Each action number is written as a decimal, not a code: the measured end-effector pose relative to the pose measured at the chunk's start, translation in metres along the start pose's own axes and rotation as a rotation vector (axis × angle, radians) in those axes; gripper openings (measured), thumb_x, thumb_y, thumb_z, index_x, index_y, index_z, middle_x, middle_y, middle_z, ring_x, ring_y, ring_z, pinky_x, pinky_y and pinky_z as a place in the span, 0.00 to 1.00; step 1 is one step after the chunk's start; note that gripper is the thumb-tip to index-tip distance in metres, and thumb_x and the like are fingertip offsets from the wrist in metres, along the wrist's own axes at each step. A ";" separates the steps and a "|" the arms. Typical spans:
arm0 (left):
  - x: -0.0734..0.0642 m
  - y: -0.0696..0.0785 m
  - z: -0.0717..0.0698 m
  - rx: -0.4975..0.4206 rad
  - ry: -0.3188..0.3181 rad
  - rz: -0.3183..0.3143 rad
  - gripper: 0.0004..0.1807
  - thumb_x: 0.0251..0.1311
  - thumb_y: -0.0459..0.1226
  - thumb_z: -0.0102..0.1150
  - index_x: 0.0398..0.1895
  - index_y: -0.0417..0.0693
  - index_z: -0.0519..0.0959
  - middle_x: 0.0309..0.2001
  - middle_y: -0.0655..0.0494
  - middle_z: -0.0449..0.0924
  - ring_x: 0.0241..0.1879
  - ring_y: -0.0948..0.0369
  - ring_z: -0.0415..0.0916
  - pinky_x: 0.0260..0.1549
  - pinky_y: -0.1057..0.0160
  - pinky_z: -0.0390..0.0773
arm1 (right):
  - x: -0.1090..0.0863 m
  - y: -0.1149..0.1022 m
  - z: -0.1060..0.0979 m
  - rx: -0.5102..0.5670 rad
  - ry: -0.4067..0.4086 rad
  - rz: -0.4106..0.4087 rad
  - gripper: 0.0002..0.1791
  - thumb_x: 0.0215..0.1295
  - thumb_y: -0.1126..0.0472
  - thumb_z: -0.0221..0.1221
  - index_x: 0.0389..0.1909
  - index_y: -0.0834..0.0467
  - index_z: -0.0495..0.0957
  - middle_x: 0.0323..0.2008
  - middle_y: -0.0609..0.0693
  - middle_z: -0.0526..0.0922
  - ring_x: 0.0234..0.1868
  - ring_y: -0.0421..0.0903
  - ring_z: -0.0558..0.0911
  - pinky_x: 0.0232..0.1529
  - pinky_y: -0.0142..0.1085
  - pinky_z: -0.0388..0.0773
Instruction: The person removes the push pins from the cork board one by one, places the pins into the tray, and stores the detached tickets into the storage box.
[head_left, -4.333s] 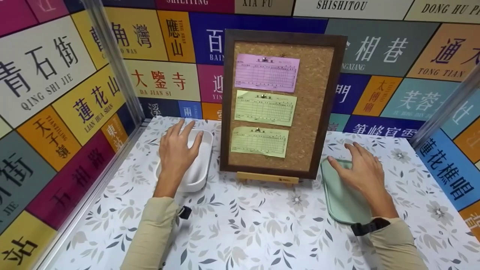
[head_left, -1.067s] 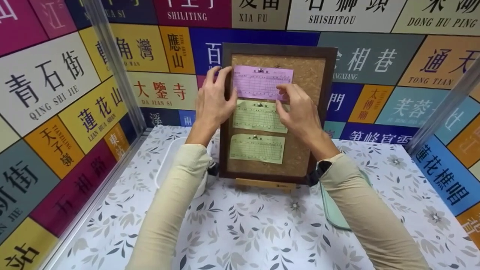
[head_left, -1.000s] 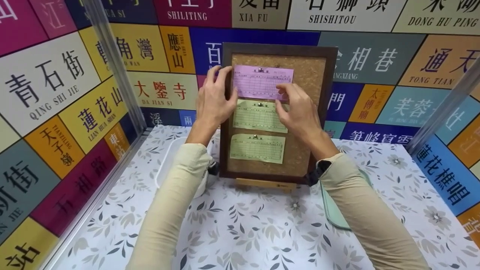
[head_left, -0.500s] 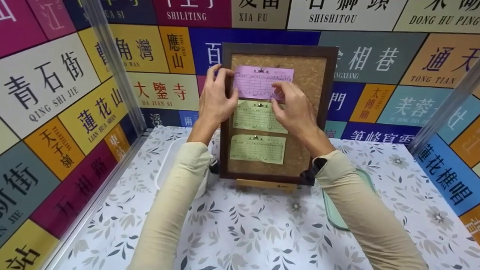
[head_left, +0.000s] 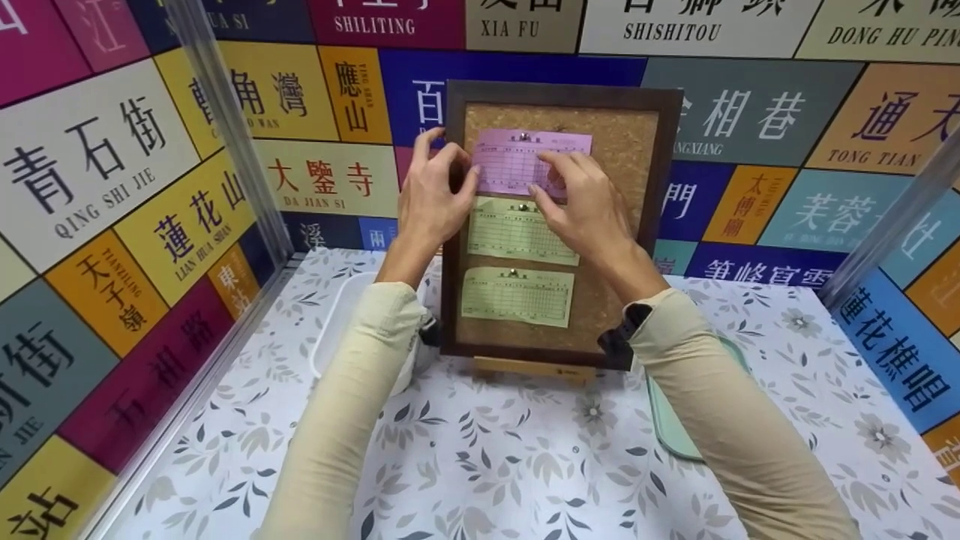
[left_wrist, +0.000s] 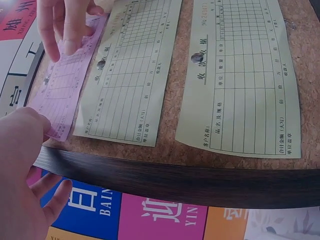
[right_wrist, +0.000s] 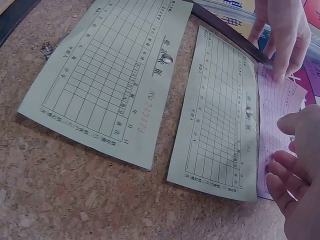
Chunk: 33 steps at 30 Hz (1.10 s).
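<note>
A pink receipt slip (head_left: 510, 169) hangs from a pushpin (head_left: 524, 137) at the top of a framed corkboard (head_left: 622, 195). My left hand (head_left: 435, 191) pinches the slip's left edge between thumb and index finger, and its other fingers reach past the dark frame. In the left wrist view its thumb (left_wrist: 44, 122) lies on the slip. My right hand (head_left: 589, 202) holds its thumb and bent fingers apart over the slip's right half; contact is unclear. In the right wrist view the pink paper (right_wrist: 277, 110) bows. Two green receipt slips (head_left: 517, 229) hang below, each pinned.
The board stands on a small wooden easel (head_left: 532, 369) on a floral tablecloth (head_left: 510, 465). A white tub (head_left: 330, 330) sits behind my left forearm. My right sleeve partly covers a green tray (head_left: 671, 420). Sign-printed walls (head_left: 330, 165) enclose the table.
Both hands have come up from beside the tub and tray to the board. Lately my right fingers have slid left across the pink slip, and my left index finger has curled towards the thumb.
</note>
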<state>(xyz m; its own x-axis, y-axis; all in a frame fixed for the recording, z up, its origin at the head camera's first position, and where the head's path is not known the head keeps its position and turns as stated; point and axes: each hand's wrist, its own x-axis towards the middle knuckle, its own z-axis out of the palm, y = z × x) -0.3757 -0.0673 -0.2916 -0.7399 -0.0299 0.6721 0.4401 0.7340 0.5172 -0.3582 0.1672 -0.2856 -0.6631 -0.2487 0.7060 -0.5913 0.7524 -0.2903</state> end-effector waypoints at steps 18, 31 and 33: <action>-0.001 0.008 -0.001 -0.006 -0.020 -0.047 0.09 0.72 0.48 0.66 0.44 0.55 0.86 0.78 0.48 0.73 0.74 0.47 0.76 0.70 0.48 0.80 | 0.028 -0.007 0.006 0.148 0.027 0.032 0.23 0.71 0.63 0.69 0.64 0.64 0.82 0.45 0.60 0.86 0.43 0.52 0.82 0.49 0.39 0.77; -0.002 0.007 0.001 -0.042 -0.014 -0.054 0.08 0.71 0.46 0.67 0.43 0.54 0.86 0.79 0.47 0.71 0.72 0.46 0.77 0.66 0.47 0.82 | 0.045 -0.013 0.006 0.222 0.108 0.088 0.11 0.71 0.66 0.67 0.51 0.64 0.89 0.39 0.58 0.89 0.35 0.48 0.83 0.40 0.26 0.70; -0.003 0.006 0.001 -0.047 -0.019 -0.057 0.08 0.71 0.46 0.67 0.43 0.54 0.86 0.79 0.47 0.70 0.73 0.46 0.76 0.67 0.47 0.82 | 0.046 -0.015 0.007 0.212 0.118 0.099 0.10 0.72 0.66 0.66 0.49 0.64 0.89 0.38 0.57 0.89 0.35 0.47 0.82 0.38 0.25 0.70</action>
<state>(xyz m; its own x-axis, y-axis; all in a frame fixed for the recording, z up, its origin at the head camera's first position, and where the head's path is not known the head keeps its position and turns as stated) -0.3712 -0.0617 -0.2909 -0.7737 -0.0579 0.6309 0.4197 0.6991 0.5788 -0.3831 0.1405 -0.2532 -0.6720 -0.0978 0.7341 -0.6173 0.6215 -0.4823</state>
